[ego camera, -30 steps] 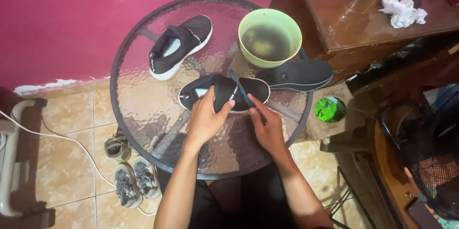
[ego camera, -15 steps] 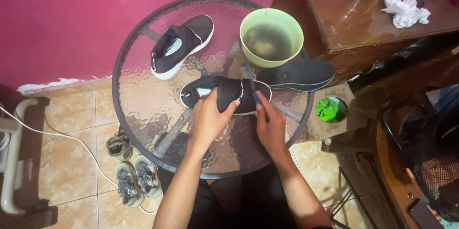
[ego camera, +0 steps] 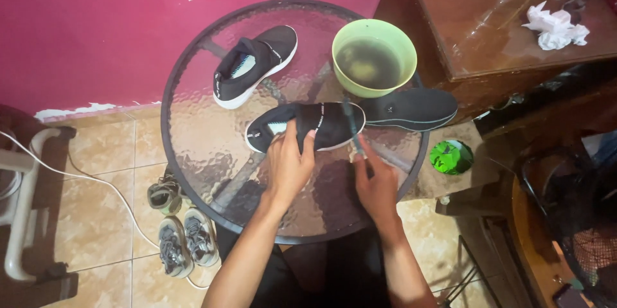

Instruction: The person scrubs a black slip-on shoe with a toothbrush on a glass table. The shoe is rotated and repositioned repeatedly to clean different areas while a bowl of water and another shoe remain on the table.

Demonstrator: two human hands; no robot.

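A black slip-on shoe (ego camera: 324, 121) lies on its side in the middle of the round glass table (ego camera: 193, 147). My left hand (ego camera: 289, 163) presses on the shoe's near side and steadies it. My right hand (ego camera: 376, 182) grips a thin brush (ego camera: 351, 129) whose head rests on the shoe's toe end. A second black shoe (ego camera: 254, 63) stands at the back left of the table. A green bowl (ego camera: 374, 57) of murky water sits at the back right, and a black insole (ego camera: 411, 108) lies in front of it.
A brown wooden desk (ego camera: 488, 31) with crumpled white tissues (ego camera: 553, 25) stands to the right. A green lid-like object (ego camera: 450, 157) lies by the table's right edge. Small grey shoes (ego camera: 183, 237) and a white cable (ego camera: 96, 179) lie on the tiled floor. A pink wall is behind.
My left hand has stayed on the shoe. My right hand with the brush has shifted slightly along the shoe's toe end. The view has drifted a little.
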